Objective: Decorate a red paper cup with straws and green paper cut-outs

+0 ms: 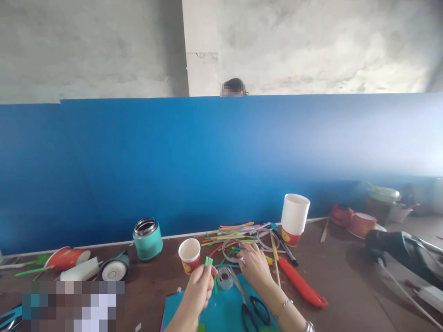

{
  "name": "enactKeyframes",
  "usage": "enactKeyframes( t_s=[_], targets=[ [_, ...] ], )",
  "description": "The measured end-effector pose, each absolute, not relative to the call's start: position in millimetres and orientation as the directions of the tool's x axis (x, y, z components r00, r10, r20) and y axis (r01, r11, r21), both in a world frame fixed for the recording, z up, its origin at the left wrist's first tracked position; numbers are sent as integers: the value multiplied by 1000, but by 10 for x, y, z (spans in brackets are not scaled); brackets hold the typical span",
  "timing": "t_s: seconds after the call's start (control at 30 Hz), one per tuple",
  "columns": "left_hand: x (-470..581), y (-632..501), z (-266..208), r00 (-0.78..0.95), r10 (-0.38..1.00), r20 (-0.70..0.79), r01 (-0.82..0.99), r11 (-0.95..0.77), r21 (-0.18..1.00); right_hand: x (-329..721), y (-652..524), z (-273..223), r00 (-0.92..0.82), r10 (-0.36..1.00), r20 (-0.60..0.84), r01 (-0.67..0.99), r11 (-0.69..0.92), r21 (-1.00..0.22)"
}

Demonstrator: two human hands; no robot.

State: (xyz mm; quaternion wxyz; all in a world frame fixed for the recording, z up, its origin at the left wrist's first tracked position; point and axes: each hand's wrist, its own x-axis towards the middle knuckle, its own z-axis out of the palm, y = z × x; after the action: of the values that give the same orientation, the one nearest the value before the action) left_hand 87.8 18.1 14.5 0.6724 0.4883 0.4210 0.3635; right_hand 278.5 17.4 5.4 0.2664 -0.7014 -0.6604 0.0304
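My left hand [199,286] is closed, pinching short green straw pieces [208,261] whose ends stick up past the fingertips. To its right, my right hand [255,263] reaches over a pile of coloured straws [231,233], fingers bent and somewhat apart; its fingertips are partly hidden. Two clear tape rolls, a left one [231,250] and a right one [268,239], lie beside that hand. Between my hands are a smaller tape roll [224,278] and black-handled scissors [249,304] on a blue sheet [216,313]. A small paper cup [189,254] stands upright behind my left hand.
Stacked paper cups [295,216] stand at the back right, near a red-handled cutter [302,283]. A teal flask [147,240], its dark lid [114,269] and a tipped red cup [65,259] are on the left. A blue partition [207,161] closes the back; a person's head shows above it.
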Motion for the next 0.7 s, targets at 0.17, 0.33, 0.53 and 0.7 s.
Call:
enactKeyframes(
  t_s=[0.17,0.33,0.53,0.7],
  targets=[
    [871,184,135,394,899,-189,-58,230,972,2774,159,83,96,939,332,955,7,-297],
    [877,279,8,297,946,-132,12,134,991,2632,87,229,-27,950,312,903,157,-400],
    [855,280,25,252,962,-101,49,92,995,2458,5,176,-155,984,92,894,179,-411],
    [842,223,145,173,982,-72,58,63,996,2496,123,225,-28,978,207,615,180,-768]
  ],
)
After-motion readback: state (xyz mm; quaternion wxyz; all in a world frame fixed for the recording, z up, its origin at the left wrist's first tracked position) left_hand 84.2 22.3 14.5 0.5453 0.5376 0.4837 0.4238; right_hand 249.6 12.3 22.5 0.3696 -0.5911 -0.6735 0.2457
